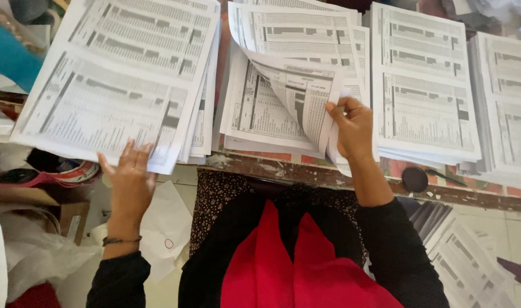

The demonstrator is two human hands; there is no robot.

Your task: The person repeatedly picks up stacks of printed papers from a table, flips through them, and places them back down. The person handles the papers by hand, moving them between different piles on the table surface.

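Observation:
Several stacks of white printed sheets lie side by side on a worn table (306, 171). My right hand (351, 128) grips a sheet (306, 91) of the middle stack (260, 114) by its lower right corner and curls it up off the pile. My left hand (130, 177) rests with fingers spread on the near corner of the left stack (118, 74), which overhangs the table edge. A third stack (423, 85) lies just right of my right hand. Black sleeves and a red cloth (289, 262) cover my front.
A fourth stack (508, 102) sits at the far right. More printed sheets (471, 268) lie on the floor at lower right. A roll of tape (78, 171), a cardboard box (66, 217) and plastic bags crowd the floor at left. A small dark round object (414, 179) sits at the table edge.

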